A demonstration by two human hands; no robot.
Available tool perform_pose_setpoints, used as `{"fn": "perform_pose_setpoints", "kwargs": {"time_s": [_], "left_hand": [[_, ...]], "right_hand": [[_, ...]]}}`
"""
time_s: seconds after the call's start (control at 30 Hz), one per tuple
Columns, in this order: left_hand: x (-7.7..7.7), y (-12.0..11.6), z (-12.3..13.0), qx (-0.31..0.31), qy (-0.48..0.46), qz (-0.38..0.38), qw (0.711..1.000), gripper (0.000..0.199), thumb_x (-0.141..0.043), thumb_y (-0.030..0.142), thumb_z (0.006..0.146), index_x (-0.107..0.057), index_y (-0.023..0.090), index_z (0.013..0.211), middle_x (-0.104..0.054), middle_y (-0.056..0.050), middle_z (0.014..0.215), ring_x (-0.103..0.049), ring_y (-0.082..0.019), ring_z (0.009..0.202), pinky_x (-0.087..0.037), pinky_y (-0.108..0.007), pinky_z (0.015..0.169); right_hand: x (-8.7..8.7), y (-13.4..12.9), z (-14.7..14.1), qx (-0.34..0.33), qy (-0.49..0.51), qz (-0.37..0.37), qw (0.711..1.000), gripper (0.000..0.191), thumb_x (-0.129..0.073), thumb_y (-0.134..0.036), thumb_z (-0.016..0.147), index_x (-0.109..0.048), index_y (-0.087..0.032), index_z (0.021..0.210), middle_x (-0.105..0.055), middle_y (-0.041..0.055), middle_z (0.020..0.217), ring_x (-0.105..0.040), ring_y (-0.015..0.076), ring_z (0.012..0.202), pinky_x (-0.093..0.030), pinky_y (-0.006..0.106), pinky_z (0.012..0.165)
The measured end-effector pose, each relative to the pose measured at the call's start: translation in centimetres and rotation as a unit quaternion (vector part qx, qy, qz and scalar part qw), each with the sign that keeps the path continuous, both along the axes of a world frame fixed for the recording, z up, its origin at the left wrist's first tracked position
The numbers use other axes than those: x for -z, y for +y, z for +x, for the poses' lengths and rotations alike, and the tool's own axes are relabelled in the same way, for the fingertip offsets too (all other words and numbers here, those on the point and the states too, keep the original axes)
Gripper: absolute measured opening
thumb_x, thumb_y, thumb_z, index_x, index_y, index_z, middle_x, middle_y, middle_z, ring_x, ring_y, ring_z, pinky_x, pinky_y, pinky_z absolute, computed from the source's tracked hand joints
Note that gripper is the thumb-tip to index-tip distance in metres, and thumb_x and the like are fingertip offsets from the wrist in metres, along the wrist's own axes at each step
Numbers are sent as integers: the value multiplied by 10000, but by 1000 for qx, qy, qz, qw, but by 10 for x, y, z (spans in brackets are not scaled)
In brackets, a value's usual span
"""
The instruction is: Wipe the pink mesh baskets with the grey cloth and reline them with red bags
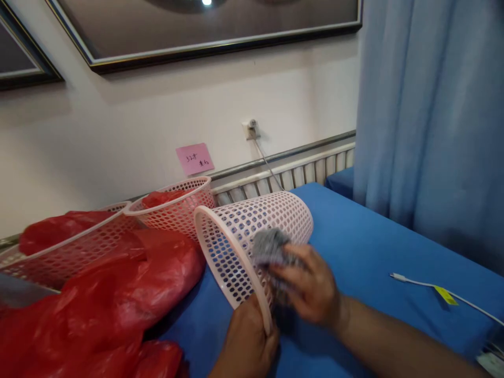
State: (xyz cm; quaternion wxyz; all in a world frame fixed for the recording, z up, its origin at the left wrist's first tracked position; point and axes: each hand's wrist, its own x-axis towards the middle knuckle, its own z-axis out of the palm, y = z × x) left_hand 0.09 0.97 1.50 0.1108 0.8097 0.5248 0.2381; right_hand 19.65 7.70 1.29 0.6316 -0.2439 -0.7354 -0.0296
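Note:
A pale pink perforated plastic wastebasket (271, 210) lies on its side on the blue surface (354, 247), its mouth facing left and toward me. My left hand (248, 338) is closed on the lower part of its rim. In my right hand (313, 286) is a crumpled grey cloth (270, 244), pressed against the basket's outer side near the rim. Some of the right fingers are blurred and partly hidden by the cloth. To the left of the basket lie bulky red plastic bags (129, 283).
Two more pink baskets, a nearer one (90, 236) and a farther one (177, 210), hold red plastic against the wall. A white cable (417, 282) with a yellow tag lies at right. Beyond are a radiator (307, 173), a plugged socket (251, 129) and a blue curtain (429, 121).

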Motion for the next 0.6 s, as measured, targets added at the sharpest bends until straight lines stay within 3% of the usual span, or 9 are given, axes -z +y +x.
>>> {"fn": "perform_pose_setpoints", "kwargs": {"time_s": [0.07, 0.13, 0.23, 0.3, 0.37, 0.43, 0.5, 0.53, 0.6], "left_hand": [[-7, 2, 5, 17, 18, -17, 1000, 592, -526, 113, 833, -581, 226, 1411, -688, -117, 1365, -656, -289, 1254, -545, -466, 1094], [-10, 4, 8, 29, 23, -16, 999, 677, -517, 89, 831, -510, 242, 1490, -654, -116, 1419, -631, -286, 1297, -523, -474, 1125], [-6, 6, 8, 42, 25, -13, 999, 750, -538, 69, 791, -497, 259, 1516, -646, -108, 1428, -627, -296, 1301, -523, -473, 1132], [1, 7, 6, 39, 24, -10, 999, 786, -542, 58, 767, -487, 258, 1525, -639, -110, 1434, -617, -299, 1318, -517, -476, 1140], [7, 9, 4, 36, 19, -3, 999, 791, -536, 46, 758, -487, 247, 1522, -638, -118, 1429, -609, -300, 1327, -508, -487, 1147], [11, 10, 2, 48, 5, 11, 999, 716, -536, 58, 788, -534, 242, 1480, -661, -120, 1390, -634, -301, 1283, -520, -490, 1129], [13, 11, 1, 63, -10, 16, 998, 589, -537, 96, 851, -598, 249, 1417, -699, -113, 1318, -683, -289, 1178, -563, -462, 1070], [12, 11, 1, 66, -13, 10, 998, 553, -530, 104, 872, -618, 254, 1397, -710, -108, 1295, -698, -277, 1134, -581, -442, 1040], [10, 13, 2, 62, -10, -9, 998, 592, -519, 77, 861, -611, 262, 1416, -694, -106, 1329, -685, -269, 1163, -573, -433, 1048]], "right_hand": [[5, 43, 15, 97, 52, -102, 989, 418, -559, -146, 852, -730, -300, 1200, -664, 77, 1285, -648, 281, 1202, -554, 473, 1039], [11, 85, 32, 164, 93, -214, 959, 381, -542, -163, 841, -759, -251, 1141, -665, 118, 1256, -656, 305, 1174, -546, 505, 1028], [16, 114, 45, 191, 138, -268, 934, 348, -524, -192, 842, -761, -213, 1097, -686, 126, 1136, -694, 290, 1044, -568, 514, 970], [13, 100, 38, 171, 141, -234, 947, 346, -526, -197, 849, -748, -219, 1113, -680, 121, 1174, -682, 279, 1097, -563, 496, 999], [6, 64, 22, 116, 117, -154, 974, 349, -549, -194, 861, -729, -246, 1156, -653, 105, 1281, -642, 263, 1210, -545, 459, 1051], [-3, 23, 5, 24, 63, -11, 998, 370, -567, -183, 882, -699, -254, 1219, -633, 101, 1312, -643, 250, 1195, -576, 426, 1006], [-8, -4, -4, -44, 14, 96, 994, 379, -559, -184, 898, -687, -288, 1239, -628, 67, 1316, -662, 211, 1111, -608, 360, 920], [-10, -8, -5, -51, 2, 111, 993, 390, -555, -173, 895, -686, -302, 1239, -636, 54, 1304, -666, 203, 1091, -612, 347, 902], [-9, 4, 0, -4, 22, 55, 998, 413, -550, -143, 871, -703, -302, 1220, -657, 60, 1279, -664, 222, 1121, -604, 381, 943]]}}
